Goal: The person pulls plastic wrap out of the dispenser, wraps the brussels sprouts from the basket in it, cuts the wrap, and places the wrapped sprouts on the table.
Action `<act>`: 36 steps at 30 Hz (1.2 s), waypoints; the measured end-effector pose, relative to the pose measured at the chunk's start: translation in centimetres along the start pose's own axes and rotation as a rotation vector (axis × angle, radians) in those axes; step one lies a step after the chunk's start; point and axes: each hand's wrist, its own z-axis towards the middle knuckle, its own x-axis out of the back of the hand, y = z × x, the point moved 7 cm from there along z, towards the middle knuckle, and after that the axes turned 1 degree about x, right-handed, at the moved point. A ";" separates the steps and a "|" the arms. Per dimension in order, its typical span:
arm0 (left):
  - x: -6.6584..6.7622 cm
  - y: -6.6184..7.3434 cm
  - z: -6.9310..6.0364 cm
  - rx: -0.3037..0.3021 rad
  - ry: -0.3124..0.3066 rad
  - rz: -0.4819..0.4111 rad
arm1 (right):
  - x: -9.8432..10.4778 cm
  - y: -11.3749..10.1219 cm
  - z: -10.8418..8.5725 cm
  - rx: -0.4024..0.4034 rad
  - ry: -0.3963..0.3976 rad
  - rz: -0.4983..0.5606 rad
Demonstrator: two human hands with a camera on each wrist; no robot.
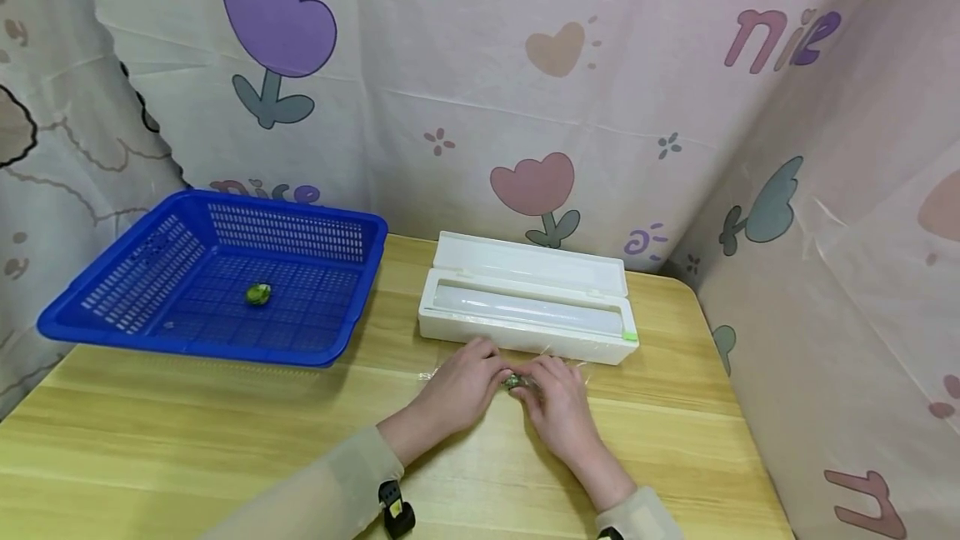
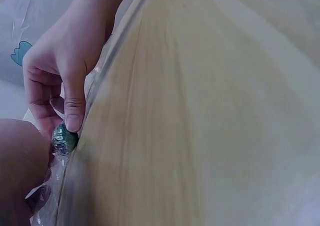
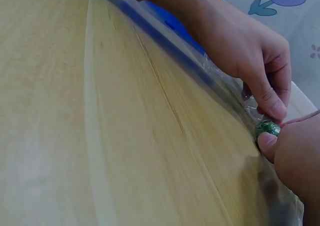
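Now, the green ball: a small, round, shiny thing [image 1: 513, 382] sits between my two hands, low over the wooden table [image 1: 675, 440], just in front of the white box.
Its handling: I judge it light and fairly firm, its glossy skin a bit slippery; thumb and fingertip on opposite sides should hold it better than a squeeze from above.
Clear film: thin plastic [image 2: 59, 168] lies against the ball and spreads beside it; I expect it to be limp, clingy and easily torn, so best taken by a gathered edge close to the ball.
Right hand: my thumb and fingers [image 1: 558, 402] are pinched on the ball.
Left hand: my fingers [image 1: 465, 382] are curled, tips together on the film at the ball's edge; whether they press the ball too, I cannot tell.
White box: lid up, it [image 1: 465, 327] holds a pale roll [image 1: 528, 309] lengthwise.
Blue basket: off to my left, it [image 1: 210, 290] has one green piece [image 1: 258, 294] on its floor.
Backdrop: a flower-printed cloth [image 1: 420, 40] hangs behind.
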 end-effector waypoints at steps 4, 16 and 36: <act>-0.1 0.0 -0.1 0.010 0.010 -0.002 | -0.2 0.2 0.2 -0.013 -0.008 -0.011; -0.4 -0.4 0.3 0.071 -0.044 -0.040 | -0.5 0.6 0.4 -0.069 -0.042 -0.045; -0.6 -0.6 0.6 0.066 -0.043 0.102 | -0.2 0.5 0.4 0.006 0.040 -0.002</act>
